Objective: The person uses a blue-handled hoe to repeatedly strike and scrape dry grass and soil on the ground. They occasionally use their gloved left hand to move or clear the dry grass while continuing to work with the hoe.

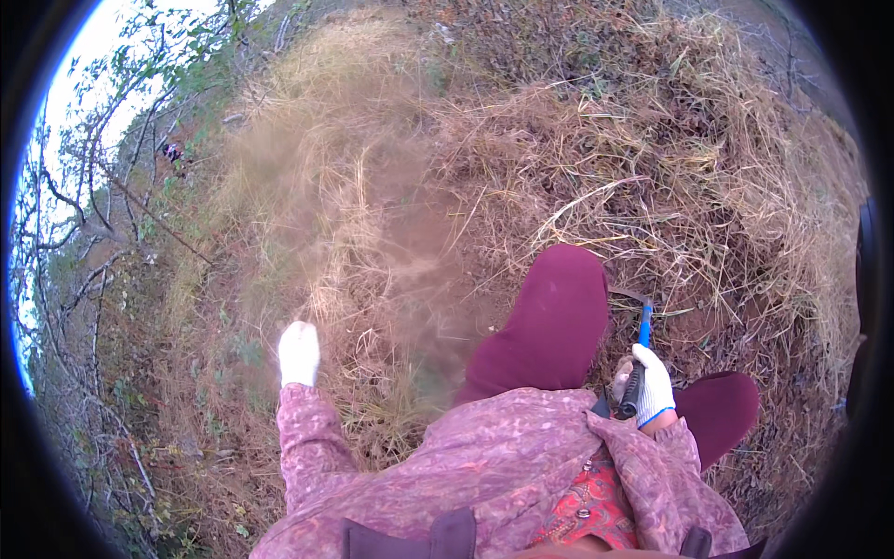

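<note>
My right hand (653, 381), in a white knit glove with a blue cuff edge, holds a sickle (645, 327) between my knees. Its handle is blue with a black grip; the thin curved blade (628, 294) points left, its tip end partly behind my raised knee. My left hand (299, 353), also white-gloved, reaches out to the left over dry grass (356, 307). Overexposure hides its fingers, and I cannot tell whether it grips any stems.
Cut straw-coloured stalks (594, 202) lie on the slope ahead and to the right. Standing dry grass (335, 63) rises farther up. Bare branches (91, 209) and leafy shrubs (195, 77) border the left side. My knee in maroon trousers (559, 314) juts forward between my hands.
</note>
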The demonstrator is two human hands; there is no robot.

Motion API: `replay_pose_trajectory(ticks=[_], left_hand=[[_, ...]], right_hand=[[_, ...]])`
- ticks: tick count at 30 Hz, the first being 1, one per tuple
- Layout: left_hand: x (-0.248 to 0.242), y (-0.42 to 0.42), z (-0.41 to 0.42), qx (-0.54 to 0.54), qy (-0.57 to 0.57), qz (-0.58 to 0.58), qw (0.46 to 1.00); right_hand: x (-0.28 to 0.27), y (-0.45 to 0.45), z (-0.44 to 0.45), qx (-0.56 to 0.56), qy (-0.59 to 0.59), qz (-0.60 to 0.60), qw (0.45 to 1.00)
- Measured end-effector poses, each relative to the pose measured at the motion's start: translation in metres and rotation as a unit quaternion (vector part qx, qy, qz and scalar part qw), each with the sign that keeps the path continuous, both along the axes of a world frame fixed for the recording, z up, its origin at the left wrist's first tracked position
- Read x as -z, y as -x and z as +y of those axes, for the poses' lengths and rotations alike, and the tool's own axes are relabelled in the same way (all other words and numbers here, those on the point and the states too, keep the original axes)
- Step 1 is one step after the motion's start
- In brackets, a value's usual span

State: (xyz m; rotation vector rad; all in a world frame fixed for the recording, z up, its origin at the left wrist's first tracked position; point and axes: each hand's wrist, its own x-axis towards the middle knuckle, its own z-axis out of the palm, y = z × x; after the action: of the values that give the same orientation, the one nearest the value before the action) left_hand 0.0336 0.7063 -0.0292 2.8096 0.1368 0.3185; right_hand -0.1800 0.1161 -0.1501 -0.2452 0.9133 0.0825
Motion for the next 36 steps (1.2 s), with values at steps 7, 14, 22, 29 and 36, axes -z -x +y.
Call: replay_pose_trajectory(ticks=[7, 14, 22, 29, 36], left_hand=[[-0.079, -0.007, -0.051, -0.037, 0.409, -0.216, 0.886], [-0.157, -0.023, -0.085, -0.023, 0.342, -0.396, 0.852], [-0.031, -0.071, -0.032, -0.151, 0.555, -0.235, 0.783], [-0.06, -0.091, -0.102, -0.062, 0.421, -0.394, 0.814], [-0.136, -0.171, -0.33, 0.133, 0.498, -0.382, 0.767]], right_hand=[[-0.004, 0.003, 0.004, 0.023, -0.018, -0.031, 0.999], [-0.006, 0.005, 0.004, 0.015, 0.007, -0.048, 0.999], [-0.012, 0.007, 0.006, 0.057, -0.03, -0.035, 0.997], [-0.016, 0.005, 0.009, 0.061, -0.016, -0.026, 0.998], [-0.014, 0.002, 0.016, 0.028, 0.062, -0.002, 0.998]])
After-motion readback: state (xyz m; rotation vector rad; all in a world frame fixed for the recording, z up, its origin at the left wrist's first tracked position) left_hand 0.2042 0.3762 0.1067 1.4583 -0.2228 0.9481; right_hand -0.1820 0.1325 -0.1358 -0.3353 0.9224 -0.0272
